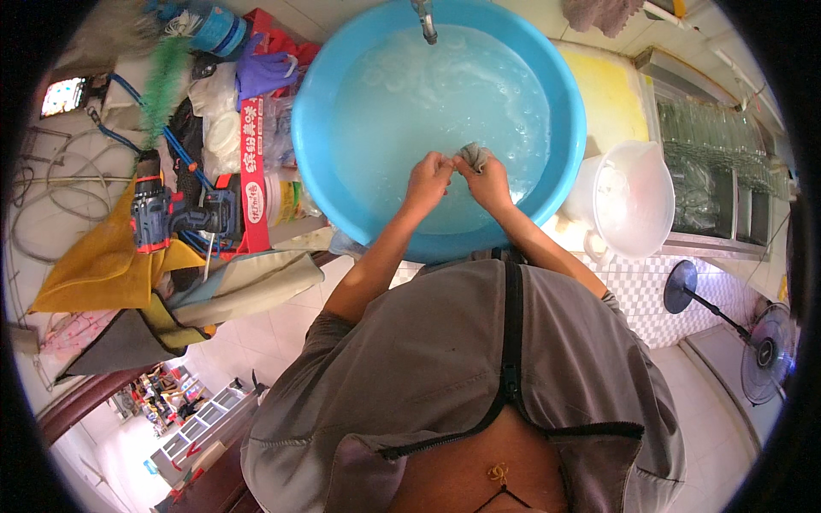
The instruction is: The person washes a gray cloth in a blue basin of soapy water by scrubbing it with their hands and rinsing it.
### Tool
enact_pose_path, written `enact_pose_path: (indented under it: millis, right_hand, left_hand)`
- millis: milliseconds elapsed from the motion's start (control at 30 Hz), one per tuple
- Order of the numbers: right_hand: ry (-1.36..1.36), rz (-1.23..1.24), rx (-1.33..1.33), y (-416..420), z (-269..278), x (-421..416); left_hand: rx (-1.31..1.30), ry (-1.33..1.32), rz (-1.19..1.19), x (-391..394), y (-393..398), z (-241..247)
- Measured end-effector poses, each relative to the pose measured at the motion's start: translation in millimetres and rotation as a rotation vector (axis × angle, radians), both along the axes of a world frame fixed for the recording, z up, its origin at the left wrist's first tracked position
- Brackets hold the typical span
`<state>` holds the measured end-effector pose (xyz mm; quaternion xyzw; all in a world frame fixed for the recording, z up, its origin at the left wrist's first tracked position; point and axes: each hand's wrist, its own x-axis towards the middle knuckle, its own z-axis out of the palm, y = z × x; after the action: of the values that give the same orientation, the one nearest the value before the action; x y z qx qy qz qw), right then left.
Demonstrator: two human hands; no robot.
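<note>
My right hand [489, 183] grips a bunched grey-green cloth [473, 156] over the near part of a large blue plastic basin [567, 128]. Close beside it, my left hand [426, 183] has its fingers curled, their tips almost meeting those of the right. Whether something small sits between the fingertips is too fine to make out. Cloudy water [397, 122] with some foam and bubbles fills much of the basin, below both hands. A metal faucet [426, 22] points down over the basin's far side.
To the right stand a white plastic bucket [632, 199] and a rack of glass bottles [702, 138]. On the left are a cordless drill [151, 211] fitted with a green bottle brush [163, 83], a purple glove [263, 74] and a red carton [253, 154]. Farther right is a fan [766, 353].
</note>
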<state>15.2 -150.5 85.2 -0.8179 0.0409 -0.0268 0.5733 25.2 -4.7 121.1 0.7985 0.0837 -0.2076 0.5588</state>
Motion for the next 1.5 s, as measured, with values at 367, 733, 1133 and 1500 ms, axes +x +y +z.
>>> enact_pose_path:
  millis: [367,733,1133,1500]
  right_hand:
    - [0.448,-0.205,0.394,-2,28,-6]
    - [0.152,-0.190,-0.061,-1,24,-3]
    - [0.285,0.140,0.308,2,-13,-5]
    - [-0.133,0.219,-0.397,13,8,-14]
  left_hand:
    - [0.410,-0.397,-0.044,-14,-33,4]
    - [0.016,0.092,0.087,-8,-30,13]
    - [0.355,-0.268,-0.160,-32,1,-20]
    - [-0.196,0.484,0.362,-35,-3,-17]
